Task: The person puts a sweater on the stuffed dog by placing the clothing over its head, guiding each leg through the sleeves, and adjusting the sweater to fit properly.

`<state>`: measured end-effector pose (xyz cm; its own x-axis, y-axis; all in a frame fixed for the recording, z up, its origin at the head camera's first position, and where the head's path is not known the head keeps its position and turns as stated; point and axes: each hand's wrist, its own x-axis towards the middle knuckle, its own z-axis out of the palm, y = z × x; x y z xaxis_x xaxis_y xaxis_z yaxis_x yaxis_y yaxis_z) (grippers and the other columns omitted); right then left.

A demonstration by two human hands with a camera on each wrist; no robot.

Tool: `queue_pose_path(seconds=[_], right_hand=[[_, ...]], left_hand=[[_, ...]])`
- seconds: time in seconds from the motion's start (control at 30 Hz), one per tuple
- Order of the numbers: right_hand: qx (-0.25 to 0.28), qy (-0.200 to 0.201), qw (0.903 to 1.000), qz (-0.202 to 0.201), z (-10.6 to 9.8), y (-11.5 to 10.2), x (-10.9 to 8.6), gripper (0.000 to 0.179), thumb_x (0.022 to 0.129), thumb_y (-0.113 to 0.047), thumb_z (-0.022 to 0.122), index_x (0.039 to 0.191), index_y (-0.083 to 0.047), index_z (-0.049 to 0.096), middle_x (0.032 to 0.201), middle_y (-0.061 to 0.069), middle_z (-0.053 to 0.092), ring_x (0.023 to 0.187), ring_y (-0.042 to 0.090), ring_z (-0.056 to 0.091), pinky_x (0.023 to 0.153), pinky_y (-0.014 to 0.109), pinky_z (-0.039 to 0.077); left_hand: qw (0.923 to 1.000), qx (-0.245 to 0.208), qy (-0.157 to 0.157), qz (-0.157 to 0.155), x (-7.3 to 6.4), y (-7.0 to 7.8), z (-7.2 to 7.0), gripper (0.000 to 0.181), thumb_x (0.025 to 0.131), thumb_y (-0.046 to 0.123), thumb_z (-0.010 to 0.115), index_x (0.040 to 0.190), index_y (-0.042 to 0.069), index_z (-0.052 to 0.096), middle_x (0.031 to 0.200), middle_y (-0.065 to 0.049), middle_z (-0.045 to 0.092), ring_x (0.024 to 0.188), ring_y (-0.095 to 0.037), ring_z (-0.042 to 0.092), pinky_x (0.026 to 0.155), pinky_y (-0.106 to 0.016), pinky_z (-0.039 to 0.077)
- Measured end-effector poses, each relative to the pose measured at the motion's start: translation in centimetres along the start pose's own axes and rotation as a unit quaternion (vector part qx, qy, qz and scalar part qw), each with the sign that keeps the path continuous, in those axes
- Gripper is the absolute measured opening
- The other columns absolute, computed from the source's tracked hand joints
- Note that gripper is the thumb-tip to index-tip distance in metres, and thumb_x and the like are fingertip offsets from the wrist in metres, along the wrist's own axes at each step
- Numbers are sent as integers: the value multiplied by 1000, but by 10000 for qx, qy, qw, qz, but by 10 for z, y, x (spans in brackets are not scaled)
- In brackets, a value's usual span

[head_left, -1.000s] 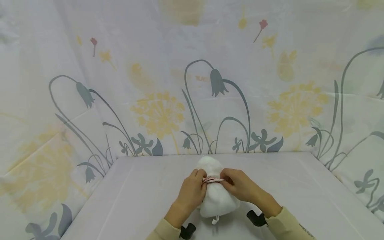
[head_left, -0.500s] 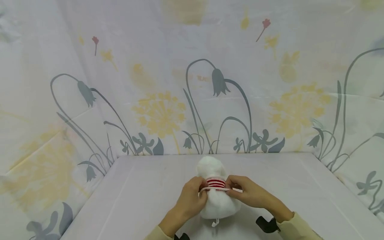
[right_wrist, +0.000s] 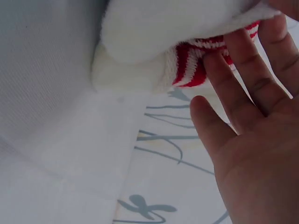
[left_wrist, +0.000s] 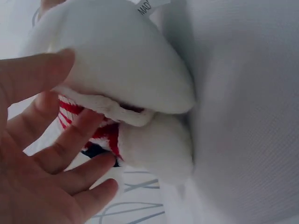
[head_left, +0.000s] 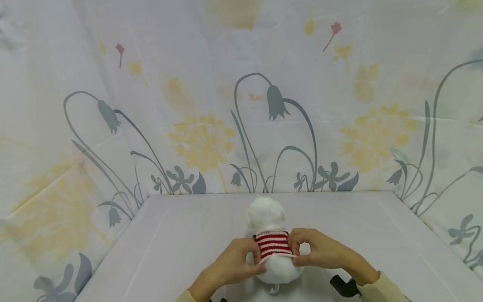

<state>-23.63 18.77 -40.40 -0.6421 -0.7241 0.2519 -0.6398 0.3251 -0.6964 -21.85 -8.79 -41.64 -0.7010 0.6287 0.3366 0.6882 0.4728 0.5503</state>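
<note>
A white plush toy (head_left: 266, 212) sits upright on the table, its back towards me. Around its body is a small red-and-white striped knitted sweater (head_left: 273, 243), its white hem across the toy's lower back. At the left end of that hem, my left hand (head_left: 234, 260) pinches the knit between thumb and forefinger. My right hand (head_left: 320, 249) pinches the hem's right end. In the left wrist view, a dark patch (left_wrist: 98, 151) shows at the sweater's side, and the other fingers spread along the knit. The toy's front is hidden.
A white label (head_left: 274, 288) sticks out at the toy's bottom. The pale table (head_left: 181, 226) meets a flower-printed cloth (head_left: 203, 142) at the back, with more of it at both sides. A black wrist mount (head_left: 345, 286) shows by the right sleeve.
Both hands have moved down towards me, drawing the sweater's hem from the toy's neck to its lower back. The bunched knit has spread out, showing more stripes.
</note>
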Motion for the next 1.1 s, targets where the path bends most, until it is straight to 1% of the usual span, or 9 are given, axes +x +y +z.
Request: queue_pose_path(seconds=[0.13,0.2,0.33,0.43,0.5,0.77,0.97,1.03,1.1], right_hand=[[-51,-116,9999,44,-3,0,-1,14,82,-24,74,78,-27,61,93,-8,58,90,11,55,80,34,44],[-40,23,10000,37,-4,0,0,10,87,-24,70,82,-26,62,90,-9,60,87,10,57,78,32,46],[-176,775,9968,72,-5,6,8,5,95,-20,59,91,-20,61,85,-6,62,76,13,61,69,29,49],[-261,1117,9934,75,-5,11,14,5,95,-13,59,96,-18,61,88,-6,62,73,13,61,64,27,49],[-300,1142,9930,-47,-4,13,16,9,93,-10,61,96,-18,61,88,-6,61,71,12,59,60,26,48],[-505,1048,9898,-824,-9,12,12,20,84,-9,72,93,-23,62,85,-5,57,71,9,53,57,30,46],[-623,1048,9853,-1195,-5,8,13,14,87,-9,69,92,-22,66,95,-6,59,77,11,54,61,27,49],[-811,1197,9804,-1341,-3,8,14,18,86,-6,70,92,-22,67,96,-6,57,80,10,53,65,24,49],[-1192,1461,9697,-1555,-1,9,15,20,83,-4,72,92,-22,68,100,-4,53,84,10,52,68,23,48]], left_hand=[[9984,466,-203,252,0,2,-3,29,78,33,78,62,24,55,85,15,51,84,0,48,78,-18,42],[9994,262,-95,210,1,2,-6,26,83,33,73,66,23,57,83,14,53,83,-2,50,78,-21,45],[9978,-350,558,-25,10,-4,-11,9,92,16,63,83,17,61,82,10,59,78,-4,56,74,-26,50],[9944,-234,1030,-88,18,-7,-9,8,89,6,64,90,13,66,87,6,61,81,-7,58,71,-26,51],[9933,-27,1159,-16,22,-7,-8,10,87,4,66,90,13,69,88,5,61,82,-10,58,71,-27,50],[9939,201,975,475,21,-5,-5,15,81,13,76,89,18,65,97,9,54,93,-6,52,82,-27,47],[9879,327,1336,720,21,-8,0,10,82,12,75,87,17,68,90,6,52,87,-6,51,77,-23,46],[9849,465,1472,783,21,-8,2,12,80,11,76,86,17,68,87,5,51,85,-6,50,76,-22,45],[9814,673,1617,792,22,-6,4,15,77,11,79,84,18,68,86,5,49,84,-7,46,74,-21,43]])
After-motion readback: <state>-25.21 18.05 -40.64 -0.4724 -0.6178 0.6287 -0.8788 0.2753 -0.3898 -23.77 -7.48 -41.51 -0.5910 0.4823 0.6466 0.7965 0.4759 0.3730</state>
